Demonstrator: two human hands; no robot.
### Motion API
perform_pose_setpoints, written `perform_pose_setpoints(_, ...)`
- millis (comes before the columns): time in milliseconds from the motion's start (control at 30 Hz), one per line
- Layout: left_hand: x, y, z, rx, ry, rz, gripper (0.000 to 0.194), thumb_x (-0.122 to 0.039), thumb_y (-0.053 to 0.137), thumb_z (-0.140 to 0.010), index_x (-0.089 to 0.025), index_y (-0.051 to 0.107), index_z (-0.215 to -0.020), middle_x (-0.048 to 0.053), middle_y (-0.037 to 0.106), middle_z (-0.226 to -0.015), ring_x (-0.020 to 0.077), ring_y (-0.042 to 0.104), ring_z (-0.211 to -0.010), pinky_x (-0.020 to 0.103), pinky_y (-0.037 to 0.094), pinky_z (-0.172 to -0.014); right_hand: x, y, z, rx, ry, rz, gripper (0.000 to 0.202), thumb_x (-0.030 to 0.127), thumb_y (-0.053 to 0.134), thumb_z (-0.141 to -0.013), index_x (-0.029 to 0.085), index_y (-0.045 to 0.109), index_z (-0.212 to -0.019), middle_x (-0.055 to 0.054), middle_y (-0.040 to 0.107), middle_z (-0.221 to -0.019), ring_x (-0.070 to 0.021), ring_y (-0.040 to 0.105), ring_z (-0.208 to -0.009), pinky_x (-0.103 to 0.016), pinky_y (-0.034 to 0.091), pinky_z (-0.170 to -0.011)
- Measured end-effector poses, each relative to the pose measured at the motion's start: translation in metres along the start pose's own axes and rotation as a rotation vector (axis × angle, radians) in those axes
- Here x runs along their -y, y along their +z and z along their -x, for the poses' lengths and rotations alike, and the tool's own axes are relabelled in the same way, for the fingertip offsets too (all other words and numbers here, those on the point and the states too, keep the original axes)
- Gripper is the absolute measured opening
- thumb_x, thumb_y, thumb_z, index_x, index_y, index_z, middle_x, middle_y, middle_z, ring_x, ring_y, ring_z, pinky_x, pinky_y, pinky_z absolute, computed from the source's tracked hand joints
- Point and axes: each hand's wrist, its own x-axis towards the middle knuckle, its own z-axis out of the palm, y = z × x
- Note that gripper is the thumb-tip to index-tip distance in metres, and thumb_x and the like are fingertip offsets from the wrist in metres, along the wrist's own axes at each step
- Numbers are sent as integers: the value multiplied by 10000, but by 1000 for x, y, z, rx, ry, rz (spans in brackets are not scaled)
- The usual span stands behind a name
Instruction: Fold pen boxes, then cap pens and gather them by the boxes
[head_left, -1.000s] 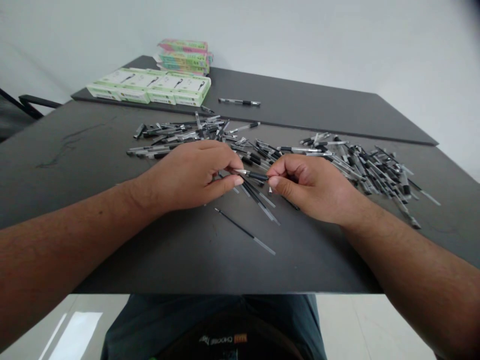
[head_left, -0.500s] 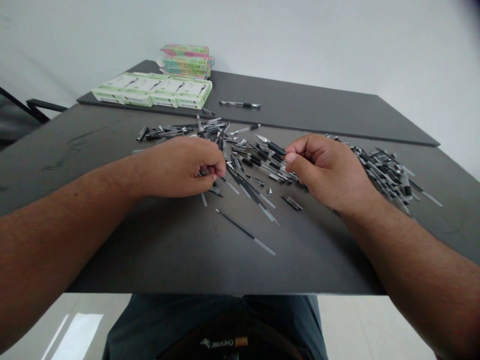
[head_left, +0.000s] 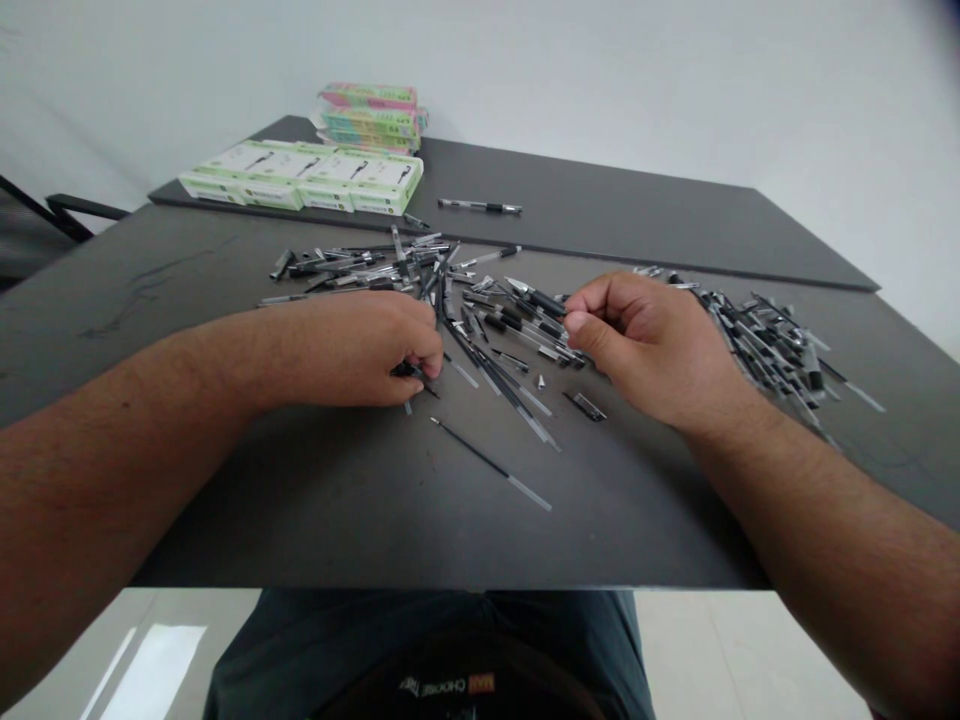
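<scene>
My right hand (head_left: 637, 340) pinches a pen (head_left: 541, 298) between thumb and forefinger. Its black grip and pale pointed tip face left, above a row of clear pens with black grips (head_left: 525, 330). My left hand (head_left: 390, 345) is closed low over the table, thumb against fingers, with small dark parts (head_left: 407, 370) showing at the fingertips; I cannot make out what exactly it holds. Between the hands lie several loose refills (head_left: 510, 390) in a fanned bundle. A single refill (head_left: 487, 460) lies nearer to me, and a small clear-and-black piece (head_left: 585, 406) sits below my right hand.
Behind my left hand lies a heap of pen caps and parts (head_left: 352, 262). A pile of pens (head_left: 780, 345) is at the right. On the raised back panel (head_left: 637, 215) are one pen (head_left: 480, 207), white-green boxes (head_left: 300, 180) and stacked colourful boxes (head_left: 371, 120).
My left hand has shifted slightly left and toward me, onto the small dark parts. My right hand and its pen have moved a little left.
</scene>
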Motion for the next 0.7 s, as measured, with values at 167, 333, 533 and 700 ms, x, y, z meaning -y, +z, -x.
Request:
perform_pose_setpoints(167, 1, 2, -2, -13, -8, -1, 116, -199, 721, -845, -268, 811, -875, 39, 794, -949, 255, 741, -952, 365, 556, -907, 1, 2, 1, 30, -21, 0, 141, 361, 723, -1029, 255, 773, -950, -41, 782, -856, -218, 642, -753, -363, 473, -718)
perform_pose_setpoints(333, -3, -1, -4, -108, -40, 9, 91, -237, 693, -870, -243, 772, -916, 37, 788, -977, 238, 729, -958, 336, 548, -908, 1, 4, 3, 71, -48, -5, 136, 341, 694, -1017, 241, 768, -963, -16, 764, -826, -188, 609, -722, -339, 421, -689)
perform_pose_setpoints(533, -17, -4, -4, -274, -185, 42, 154, -330, 668, -916, -236, 736, -1017, 14, 765, -881, 202, 703, -785, 310, 493, -750, 4, 4, 5, 180, -100, -15, 89, 289, 690, -970, 234, 758, -959, 20, 730, -777, -155, 589, -665, -326, 410, -674)
perform_pose_setpoints(700, -22, -2, -3, -348, -183, 75, 149, -331, 655, -939, -239, 735, -1025, 7, 767, -847, 188, 713, -775, 292, 497, -743, 5, 4, 6, 187, -123, -19, 55, 247, 688, -941, 237, 742, -941, 21, 741, -788, -160, 613, -692, -324, 445, -711)
